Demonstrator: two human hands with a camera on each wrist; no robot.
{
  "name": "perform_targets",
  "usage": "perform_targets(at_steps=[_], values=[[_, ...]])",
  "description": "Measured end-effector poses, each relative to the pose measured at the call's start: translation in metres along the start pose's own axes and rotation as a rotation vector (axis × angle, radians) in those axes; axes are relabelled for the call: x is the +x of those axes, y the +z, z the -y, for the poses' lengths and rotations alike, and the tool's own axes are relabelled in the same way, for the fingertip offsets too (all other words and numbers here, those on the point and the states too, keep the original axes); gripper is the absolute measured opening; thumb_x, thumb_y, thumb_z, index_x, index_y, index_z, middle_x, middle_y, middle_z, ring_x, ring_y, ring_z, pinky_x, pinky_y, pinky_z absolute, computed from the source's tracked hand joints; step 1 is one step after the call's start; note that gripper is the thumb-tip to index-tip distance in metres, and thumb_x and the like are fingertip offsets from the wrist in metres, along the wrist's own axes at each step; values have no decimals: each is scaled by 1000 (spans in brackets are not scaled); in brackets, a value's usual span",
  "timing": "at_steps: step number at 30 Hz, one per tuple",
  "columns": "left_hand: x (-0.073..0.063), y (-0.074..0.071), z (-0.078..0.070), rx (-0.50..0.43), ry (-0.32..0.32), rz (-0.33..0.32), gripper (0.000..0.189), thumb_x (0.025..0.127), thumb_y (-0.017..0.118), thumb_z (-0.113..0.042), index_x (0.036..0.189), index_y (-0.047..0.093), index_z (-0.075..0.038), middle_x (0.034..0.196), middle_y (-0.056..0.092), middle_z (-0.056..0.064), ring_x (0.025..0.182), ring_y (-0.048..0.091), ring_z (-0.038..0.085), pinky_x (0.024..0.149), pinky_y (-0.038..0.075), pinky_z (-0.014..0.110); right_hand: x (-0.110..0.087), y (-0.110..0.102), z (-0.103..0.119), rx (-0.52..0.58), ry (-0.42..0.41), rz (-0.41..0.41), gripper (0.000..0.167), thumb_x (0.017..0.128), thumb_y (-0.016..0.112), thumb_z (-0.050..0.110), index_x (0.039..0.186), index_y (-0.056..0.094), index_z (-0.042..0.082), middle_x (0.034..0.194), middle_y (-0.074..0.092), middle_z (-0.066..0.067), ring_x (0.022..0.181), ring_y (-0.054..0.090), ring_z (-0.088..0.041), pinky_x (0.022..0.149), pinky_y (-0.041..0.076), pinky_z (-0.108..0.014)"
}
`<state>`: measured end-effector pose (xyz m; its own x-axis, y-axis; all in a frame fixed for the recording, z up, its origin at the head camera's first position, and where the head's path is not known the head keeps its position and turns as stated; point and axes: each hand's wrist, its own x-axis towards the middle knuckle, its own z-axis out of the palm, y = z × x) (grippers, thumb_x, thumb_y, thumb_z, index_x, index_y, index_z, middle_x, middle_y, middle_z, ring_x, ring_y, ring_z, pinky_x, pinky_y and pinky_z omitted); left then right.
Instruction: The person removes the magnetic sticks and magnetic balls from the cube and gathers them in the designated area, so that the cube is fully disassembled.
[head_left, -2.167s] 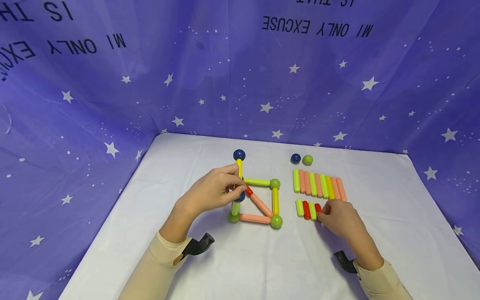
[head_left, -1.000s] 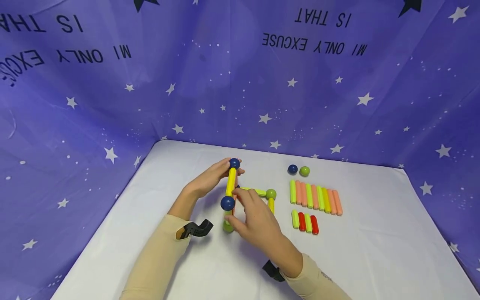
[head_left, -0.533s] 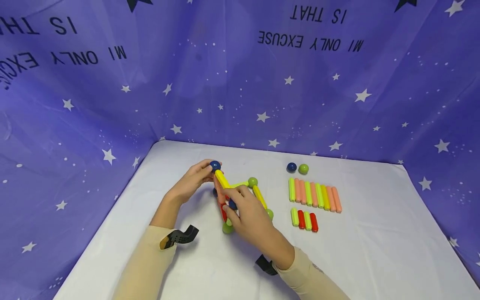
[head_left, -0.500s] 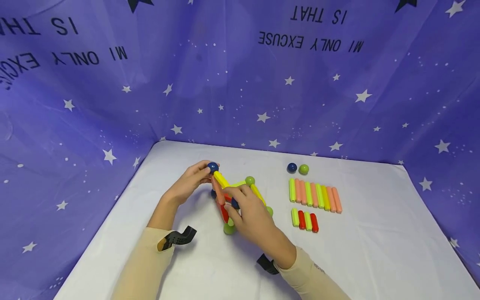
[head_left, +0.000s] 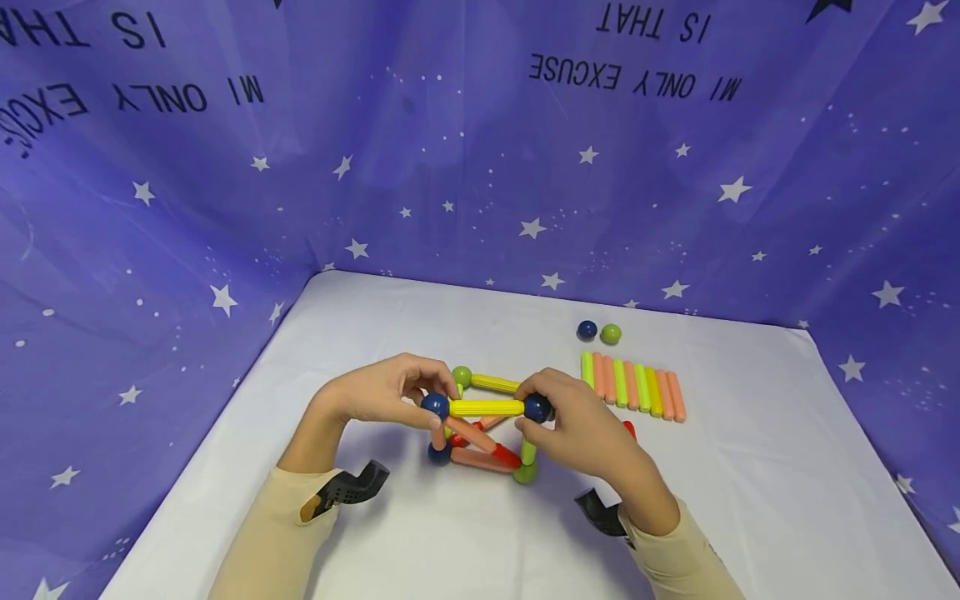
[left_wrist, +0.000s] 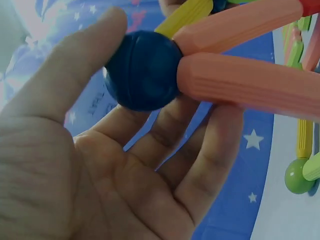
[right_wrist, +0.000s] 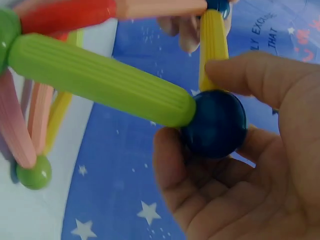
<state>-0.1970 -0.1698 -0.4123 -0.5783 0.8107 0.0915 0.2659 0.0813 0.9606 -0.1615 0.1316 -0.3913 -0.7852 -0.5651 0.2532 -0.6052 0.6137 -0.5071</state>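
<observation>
Grips a blue ball [head_left: 435, 407] with the left hand [head_left: 386, 392] and another blue ball [head_left: 537, 407] with the right hand [head_left: 588, 425]. Holds the yellow stick [head_left: 487, 408] between them, atop the stick-and-ball frame [head_left: 471, 435] over the counter [head_left: 465, 542].

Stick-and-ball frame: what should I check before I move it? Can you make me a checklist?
1. Left hand holding a blue ball: ok.
2. Right hand holding the other blue ball: ok.
3. Yellow stick touching both held balls: ok.
4. Long green stick touching the right hand's ball: ok.
5. Front green ball resting on the table: cannot tell.
6. Spare red stick fully in sight: not ok, the right hand hides part of it.
</observation>
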Motion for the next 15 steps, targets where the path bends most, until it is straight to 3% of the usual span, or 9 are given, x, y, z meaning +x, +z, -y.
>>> perform_targets(at_steps=[4, 8, 15], values=[[5, 9, -10, 176, -27, -103, 23, 85, 74, -11, 106, 67, -15, 95, 66, 1, 90, 61, 21, 76, 52, 39, -4, -8, -1, -60, -10, -3, 21, 83, 77, 22, 99, 65, 19, 98, 60, 12, 86, 56, -5, 75, 52, -28], [9, 17, -15, 257, -30, -198, 24, 84, 74, -5, 106, 68, -10, 97, 64, 2, 90, 58, 21, 74, 52, 39, -9, -13, 0, -90, 7, 14, 21, 82, 79, 22, 98, 66, 19, 97, 61, 12, 87, 56, -5, 76, 52, -28], [16, 19, -10, 271, -18, -189, 27, 84, 72, -1, 108, 69, -14, 96, 62, 0, 85, 57, 20, 72, 53, 38, -17, -20, 9, -107, 27, 75, 28, 78, 82, 28, 99, 64, 24, 95, 58, 16, 79, 52, -5, 70, 49, -25]])
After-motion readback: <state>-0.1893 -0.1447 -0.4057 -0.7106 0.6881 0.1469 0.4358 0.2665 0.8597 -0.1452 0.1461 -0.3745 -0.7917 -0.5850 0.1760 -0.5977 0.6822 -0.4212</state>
